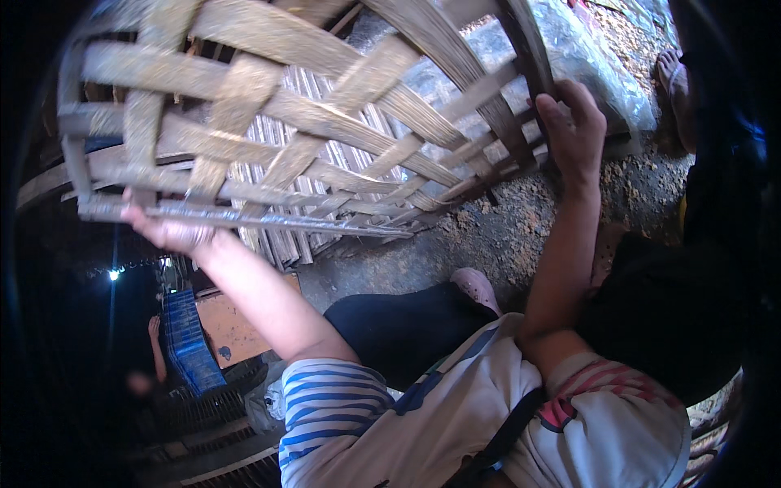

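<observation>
The woven bamboo panel [325, 122] was held tilted, slats [285, 248] showing through its gaps. The right hand [576, 134] had fingers clamped on its right rim; the left hand [175, 232] appeared clamped on the lower edge, fingertips partly hidden.

Pale shirt [443, 431] at five o'clock, blue-and-white stripes blazing on the left sleeve [329, 407] at seven, reddish stripes on the right sleeve [614, 389] at four, dark strap [508, 431] slanting across, black trousers [390, 325], pink shoe [476, 289]!
</observation>
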